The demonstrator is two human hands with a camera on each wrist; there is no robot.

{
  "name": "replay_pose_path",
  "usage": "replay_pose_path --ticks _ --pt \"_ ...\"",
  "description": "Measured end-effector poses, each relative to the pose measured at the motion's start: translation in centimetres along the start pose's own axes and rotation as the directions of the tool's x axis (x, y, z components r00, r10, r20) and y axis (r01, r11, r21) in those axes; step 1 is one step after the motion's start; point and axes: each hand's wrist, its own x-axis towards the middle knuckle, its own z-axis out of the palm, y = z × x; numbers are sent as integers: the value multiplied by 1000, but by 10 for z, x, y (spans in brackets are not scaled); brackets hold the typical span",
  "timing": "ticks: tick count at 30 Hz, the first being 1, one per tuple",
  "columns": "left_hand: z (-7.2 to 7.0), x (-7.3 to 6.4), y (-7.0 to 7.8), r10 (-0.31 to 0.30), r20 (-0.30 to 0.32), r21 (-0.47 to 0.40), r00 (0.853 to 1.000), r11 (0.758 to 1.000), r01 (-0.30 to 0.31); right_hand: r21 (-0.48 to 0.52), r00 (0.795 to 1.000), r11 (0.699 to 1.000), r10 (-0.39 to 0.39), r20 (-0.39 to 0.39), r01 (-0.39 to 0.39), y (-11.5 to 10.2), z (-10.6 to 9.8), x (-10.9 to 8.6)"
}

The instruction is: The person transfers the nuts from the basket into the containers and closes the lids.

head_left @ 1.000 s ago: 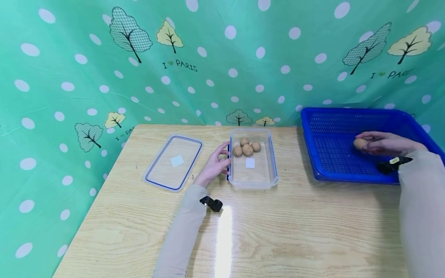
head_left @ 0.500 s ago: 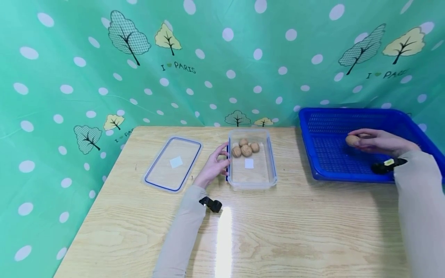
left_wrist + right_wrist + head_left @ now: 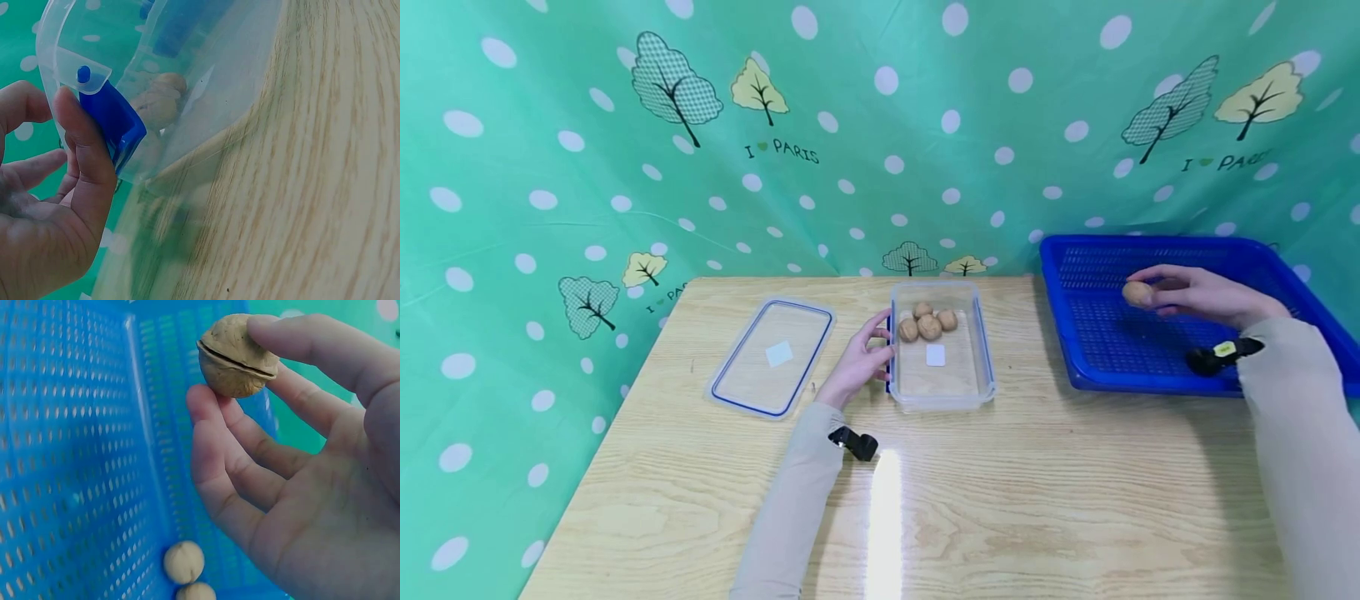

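Note:
My right hand (image 3: 1210,296) pinches a walnut (image 3: 1138,293) between thumb and fingers above the blue basket (image 3: 1060,333). In the right wrist view, the walnut's split seam shows clearly. Two more round, pale brown nuts (image 3: 184,562) lie at the bottom of that basket. At the middle of the table, a clear plastic box (image 3: 987,358) stands without its lid, with several walnuts (image 3: 929,327) grouped toward its far end. My left hand (image 3: 859,360) rests against the box's left side, its thumb touching near the hanging blue latch (image 3: 112,122).
The clear lid (image 3: 752,375) with a blue seal lies flat on the wooden table (image 3: 1000,500), left of the box. A green dotted curtain (image 3: 850,125) hangs behind and along the left side.
My right hand has lifted slightly and moved left with the walnut, toward the basket's left side. The left hand keeps its place at the box; the head view has shifted a little.

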Motion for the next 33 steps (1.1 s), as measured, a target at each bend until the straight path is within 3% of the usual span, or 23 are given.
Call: replay_pose_path --ticks 9,26,33 --pt "-1 -1 0 5 6 0 1000 1000 -5 -103 998 994 -35 -44 30 -29 14 5" --pt "1 -2 2 9 10 21 1000 1000 -9 -144 991 982 -126 -45 119 -68 34 10" --pt "0 -2 1 5 14 23 1000 1000 -6 -137 992 985 -116 -52 108 -85 46 14"
